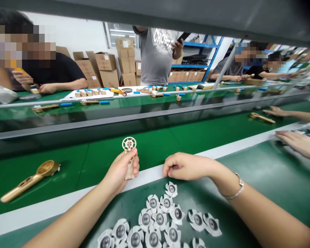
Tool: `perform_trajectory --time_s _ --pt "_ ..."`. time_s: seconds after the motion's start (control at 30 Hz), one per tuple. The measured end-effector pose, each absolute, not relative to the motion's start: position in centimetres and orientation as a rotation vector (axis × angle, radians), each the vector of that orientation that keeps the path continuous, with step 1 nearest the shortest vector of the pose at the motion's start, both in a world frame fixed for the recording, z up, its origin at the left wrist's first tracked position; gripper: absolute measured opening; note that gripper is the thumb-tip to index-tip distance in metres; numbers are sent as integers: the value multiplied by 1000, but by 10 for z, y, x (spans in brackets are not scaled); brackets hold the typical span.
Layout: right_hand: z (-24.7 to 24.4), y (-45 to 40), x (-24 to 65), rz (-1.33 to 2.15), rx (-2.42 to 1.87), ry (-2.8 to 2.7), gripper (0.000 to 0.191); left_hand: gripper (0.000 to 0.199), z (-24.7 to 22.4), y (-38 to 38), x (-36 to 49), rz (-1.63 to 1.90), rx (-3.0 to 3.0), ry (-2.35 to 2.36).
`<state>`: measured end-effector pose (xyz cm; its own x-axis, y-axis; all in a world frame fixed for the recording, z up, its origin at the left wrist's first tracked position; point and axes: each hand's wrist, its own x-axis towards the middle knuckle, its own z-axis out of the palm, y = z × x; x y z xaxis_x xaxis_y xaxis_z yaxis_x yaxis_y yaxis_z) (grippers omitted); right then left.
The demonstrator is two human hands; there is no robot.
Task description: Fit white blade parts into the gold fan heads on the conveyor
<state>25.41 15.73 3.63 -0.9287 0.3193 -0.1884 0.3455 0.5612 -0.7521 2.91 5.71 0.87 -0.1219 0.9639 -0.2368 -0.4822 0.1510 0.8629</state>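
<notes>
My left hand [122, 168] is wrapped round the handle of a gold fan body [129, 144], held upright with its round spoked head above my fingers. To the right, my right hand [182, 166] rests by the pale belt edge with its fingers curled inward; whether anything is between them is hidden. Below my hands several white fan blades [153, 203] with grey hubs lie spread on the green table [263, 179]. Another gold fan casing [31, 182] lies on the green belt at the left.
Along the far bench [124, 103] are gold parts and blue pieces. Another gold part [262, 118] lies on the belt at the right, near a co-worker's hands [297, 141]. People sit and stand beyond, before cardboard boxes [105, 62]. A grey beam crosses overhead.
</notes>
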Motion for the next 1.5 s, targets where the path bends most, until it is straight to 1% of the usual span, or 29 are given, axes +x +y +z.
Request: perform_trajectory --time_s 0.13,0.2,0.3,0.43,0.53,0.63,0.7,0.83,0.9,1.03,1.23,1.3,1.43,1.5 --pt "41 156 255 -1329 473 2729 28 41 7 54 29 1272 701 1088" --pt "43 153 254 -1335 430 2734 24 43 6 54 30 1244 705 1120" --pt "45 151 254 -1322 447 2715 25 41 6 55 31 1214 695 1165" --pt "44 151 255 -1280 484 2705 33 38 10 56 33 1188 708 1232" --pt "43 152 255 -1262 512 2713 29 38 11 55 36 1172 748 1253" --pt "46 150 251 -1287 594 2731 25 30 8 54 38 1182 776 1271" --pt "47 146 248 -1399 708 2749 21 25 5 54 40 1169 805 1278" --pt "48 131 237 -1912 997 2564 14 25 -2 51 42 1103 945 1309" --pt "48 123 232 -2028 1113 2513 12 23 -5 48 43 1090 1032 1331" --pt "50 111 226 -2131 1201 2592 19 17 -7 44 42 1061 1255 1368" --pt "51 105 223 -1976 1272 2780 20 6 0 40 42 983 1675 1537" --pt "49 104 224 -1984 1297 2774 20 11 2 39 41 946 1775 1578" --pt "46 102 224 -2023 1333 2761 21 32 2 38 37 863 1948 1636" --pt "44 101 223 -2058 1338 2763 22 36 2 37 36 831 2022 1671"
